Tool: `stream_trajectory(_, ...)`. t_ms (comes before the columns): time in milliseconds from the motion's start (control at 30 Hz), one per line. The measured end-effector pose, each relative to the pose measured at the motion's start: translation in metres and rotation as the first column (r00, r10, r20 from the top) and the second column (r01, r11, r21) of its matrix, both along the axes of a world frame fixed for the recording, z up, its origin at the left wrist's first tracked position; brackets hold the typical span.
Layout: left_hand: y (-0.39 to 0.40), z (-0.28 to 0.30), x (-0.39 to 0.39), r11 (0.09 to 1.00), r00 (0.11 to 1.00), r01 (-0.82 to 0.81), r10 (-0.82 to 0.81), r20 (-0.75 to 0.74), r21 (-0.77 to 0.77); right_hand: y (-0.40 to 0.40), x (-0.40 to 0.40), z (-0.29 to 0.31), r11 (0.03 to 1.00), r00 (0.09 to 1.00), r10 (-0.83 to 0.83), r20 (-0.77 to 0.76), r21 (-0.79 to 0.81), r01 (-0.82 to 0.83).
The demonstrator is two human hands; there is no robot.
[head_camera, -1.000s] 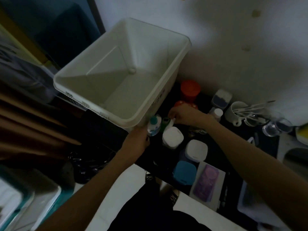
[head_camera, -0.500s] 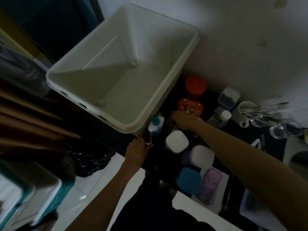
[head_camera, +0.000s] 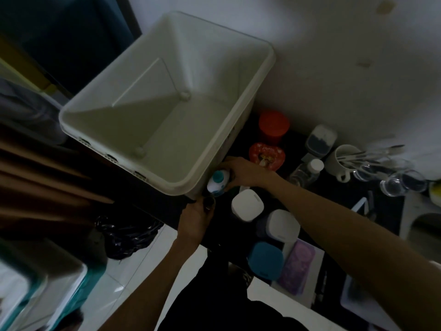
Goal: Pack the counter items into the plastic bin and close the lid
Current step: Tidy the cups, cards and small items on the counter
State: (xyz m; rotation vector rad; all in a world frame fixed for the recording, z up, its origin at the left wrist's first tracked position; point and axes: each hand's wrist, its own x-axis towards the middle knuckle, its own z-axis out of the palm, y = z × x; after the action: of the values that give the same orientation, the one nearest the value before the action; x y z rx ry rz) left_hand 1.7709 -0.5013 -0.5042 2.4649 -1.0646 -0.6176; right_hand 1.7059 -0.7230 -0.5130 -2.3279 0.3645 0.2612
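- Head view: the white plastic bin (head_camera: 152, 130) is sitting open and empty at the left end of the dark desk (head_camera: 391, 211), its far right corner close to the wall; no lid is showing on it.
- Your right hand (head_camera: 245, 173) is reaching in just beside the bin's near right corner, and its grip is curling around a small white bottle with a teal cap (head_camera: 218, 181), which is standing right against the bin's outer wall.
- Your left hand (head_camera: 195, 220) is sitting at the desk edge below that same corner, fingers curled toward something dark; the picture is too dim to tell whether this grip is holding anything.
- Two white-lidded containers (head_camera: 247, 206) and (head_camera: 282, 225) are standing near your right forearm, with a teal-lidded container (head_camera: 266, 260) nearer you and a purple flat pack (head_camera: 298, 266) beside it.
- Farther back, an orange-lidded jar (head_camera: 274, 124) and a red heart-shaped tin (head_camera: 267, 155) are standing near the wall.
- To the right, a clear bottle with a white cap (head_camera: 307, 172), a white mug holding utensils (head_camera: 341, 161) and clear glasses (head_camera: 403, 185) are waiting on the desk.
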Motion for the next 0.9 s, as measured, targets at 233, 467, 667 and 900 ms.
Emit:
stream_trajectory(233, -0.003, 0.033, -0.002, 0.997, 1.0, 0.006, -0.008, -0.024, -0.073, -0.007, -0.029, 0.039, 0.997, 0.996, -0.028, 0.086, -0.073, 0.034)
stream_trajectory(467, -0.03, 0.081, -0.007, 0.953, 0.993, 0.062, -0.087, -0.074, -0.295, -0.033, -0.077, 0.127, 0.948, 0.909, -0.243, 0.339, -0.116, 0.297)
stream_trajectory(667, -0.049, 0.099, -0.025, 0.928, 0.989, 0.145, -0.128, 0.071, -0.343, -0.042, -0.134, 0.201, 0.833, 0.746, -0.458, 0.483, -0.061, 0.55)
stream_trajectory(900, -0.094, 0.152, -0.044, 0.88, 0.956, 0.272, -0.199, 0.218, -0.39, -0.038, -0.203, 0.208, 0.709, 0.635, -0.602, 0.485, -0.043, 0.704)
